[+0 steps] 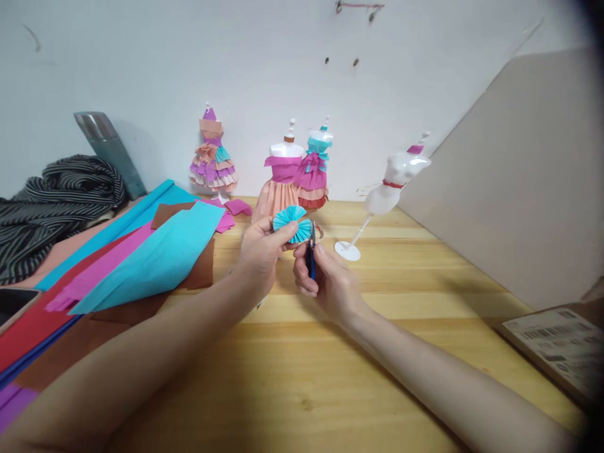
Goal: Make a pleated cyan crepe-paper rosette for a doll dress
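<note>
Between the thumb and fingers of my left hand (pixel 262 248) is a round, pleated blue paper fan (pixel 289 220), its folds spread out from the middle. My right hand (pixel 330 270) grips a small pair of scissors (pixel 311 255) with dark blue handles. The blades point up and away from me, right at the fan's right edge; whether they are cutting into the paper I cannot tell. Just behind my hands stands a mini dress form (pixel 280 185) in a magenta and peach paper dress. Another bare white dress form (pixel 387 182) with a red band leans to the right.
Crepe paper sheets (pixel 165 251) in several colours cover the table's left side. Two more dressed forms (pixel 213 154) stand by the wall, near magenta scraps (pixel 238 206). A striped cloth (pixel 70 195) and a bottle (pixel 111 148) lie far left; a labelled cardboard box (pixel 557 340) sits right.
</note>
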